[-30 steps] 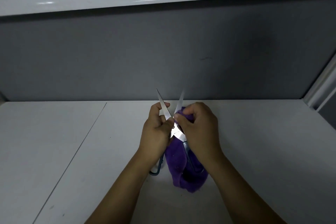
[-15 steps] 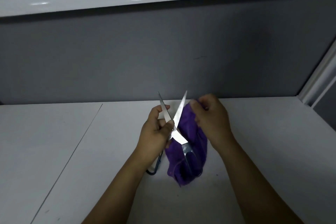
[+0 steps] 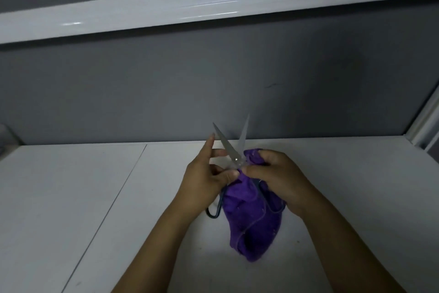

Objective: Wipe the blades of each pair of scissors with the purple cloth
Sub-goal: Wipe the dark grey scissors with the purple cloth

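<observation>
Grey wall panelling closes off the back of a pale white counter (image 3: pixel 71 197), on which nothing but the work in hand is seen. A pair of steel scissors with a dark blue handle (image 3: pixel 231 150) is held upright and opened into a V, the two blades pointing away from the person, probably so that each blade can be reached on its own. The left hand (image 3: pixel 206 178) is closed on the scissors just below the pivot: the thumb and curled fingers (image 3: pixel 228 175) are pressed on the metal, while the forefinger is stretched up along the outer side of the left blade, apparently to steady it. A loop of the handle hangs below that hand.

The right hand (image 3: pixel 273 174) is bunched around the soft purple cloth (image 3: pixel 251 216), its fingers pinching the fabric against the base of the right blade, just beside the left thumb. The rest of the cloth is left hanging under both hands, down to the counter (whether it rests there cannot be told).

The wipe is judged to be starting at the pivot. Care is called for, since bare fingertips lie close to the edges.
</observation>
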